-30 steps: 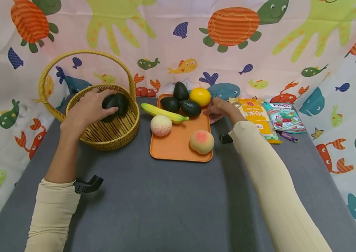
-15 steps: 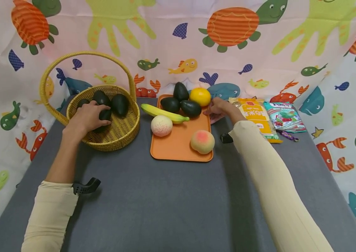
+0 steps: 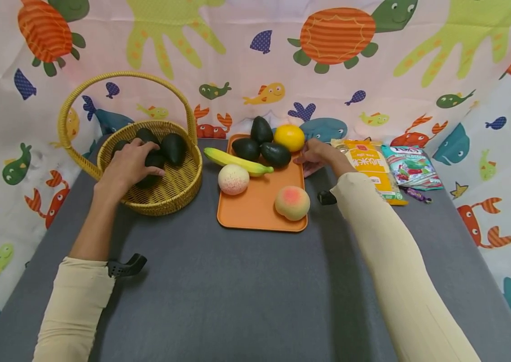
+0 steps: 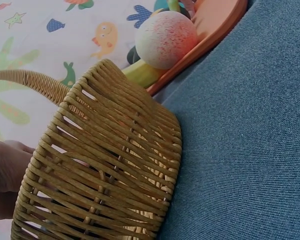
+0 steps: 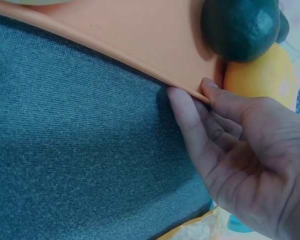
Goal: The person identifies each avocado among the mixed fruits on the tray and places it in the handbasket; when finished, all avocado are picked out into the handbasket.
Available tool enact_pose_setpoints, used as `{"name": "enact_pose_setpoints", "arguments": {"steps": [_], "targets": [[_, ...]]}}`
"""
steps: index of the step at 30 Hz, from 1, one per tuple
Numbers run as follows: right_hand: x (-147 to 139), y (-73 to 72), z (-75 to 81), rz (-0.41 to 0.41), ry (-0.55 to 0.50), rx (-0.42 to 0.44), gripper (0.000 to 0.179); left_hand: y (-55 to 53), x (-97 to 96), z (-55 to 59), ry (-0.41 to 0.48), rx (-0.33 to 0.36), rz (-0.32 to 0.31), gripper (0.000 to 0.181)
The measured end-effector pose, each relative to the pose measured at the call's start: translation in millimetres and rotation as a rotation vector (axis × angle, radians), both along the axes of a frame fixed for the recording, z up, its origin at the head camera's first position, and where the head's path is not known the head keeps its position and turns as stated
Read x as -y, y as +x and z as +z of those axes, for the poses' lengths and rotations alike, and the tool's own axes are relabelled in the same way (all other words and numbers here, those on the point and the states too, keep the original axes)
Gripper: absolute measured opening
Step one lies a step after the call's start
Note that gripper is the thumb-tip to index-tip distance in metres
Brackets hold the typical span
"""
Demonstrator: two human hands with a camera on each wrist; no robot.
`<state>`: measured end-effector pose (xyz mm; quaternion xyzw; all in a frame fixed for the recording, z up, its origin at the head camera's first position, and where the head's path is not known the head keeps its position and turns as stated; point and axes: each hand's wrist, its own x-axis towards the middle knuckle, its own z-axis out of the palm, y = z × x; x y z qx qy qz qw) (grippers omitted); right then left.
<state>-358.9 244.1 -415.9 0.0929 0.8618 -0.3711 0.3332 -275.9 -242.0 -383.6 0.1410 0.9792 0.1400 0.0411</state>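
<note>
In the head view my left hand (image 3: 124, 163) reaches into the yellow wicker basket (image 3: 165, 205), its fingers and thumb around a dark green avocado (image 3: 155, 160). More avocados lie beside it, one of them a dark avocado (image 3: 174, 149) at the right. The basket wall (image 4: 105, 155) hides most of that hand in the left wrist view. My right hand (image 5: 250, 150) pinches the edge of the orange tray (image 5: 140, 37), thumb on top and a finger at the outer side. On the tray are several avocados (image 3: 275, 154), a yellow lemon-like fruit (image 3: 289, 138), a banana (image 3: 237, 162) and two peaches (image 3: 292, 203).
Right of the tray lie an orange food packet (image 3: 373, 168), a teal candy bag (image 3: 411, 168) and a small purple-wrapped candy (image 3: 416, 195). A grey cloth (image 3: 237, 291) covers the table. A printed sea-animal curtain (image 3: 237, 50) hangs behind, and the basket's handle (image 3: 124, 74) arches high.
My left hand has moved left inside the basket, off the avocado at the right and onto another. More avocados now show there. My right hand has stayed at the tray's edge.
</note>
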Motion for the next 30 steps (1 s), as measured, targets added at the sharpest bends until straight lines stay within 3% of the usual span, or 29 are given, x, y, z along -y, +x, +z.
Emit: {"name": "enact_pose_setpoints", "arguments": {"steps": [5, 12, 20, 30], "targets": [[1.3, 1.6, 1.3, -0.003, 0.003, 0.0, 0.024, 1.1, -0.9, 3.1, -0.026, 0.04, -0.004, 0.069], [2.4, 2.8, 3.5, -0.022, 0.003, 0.001, 0.022, 2.8, 0.2, 8.3, -0.066, 0.069, -0.011, 0.056], [4.2, 4.3, 6.3, -0.008, 0.006, 0.007, 0.021, 11.7, 9.6, 14.8, -0.154, 0.117, 0.084, 0.052], [6.8, 4.5, 7.8, 0.005, 0.016, -0.004, 0.023, 15.8, 3.4, 18.1, -0.153, 0.112, 0.099, 0.056]]}}
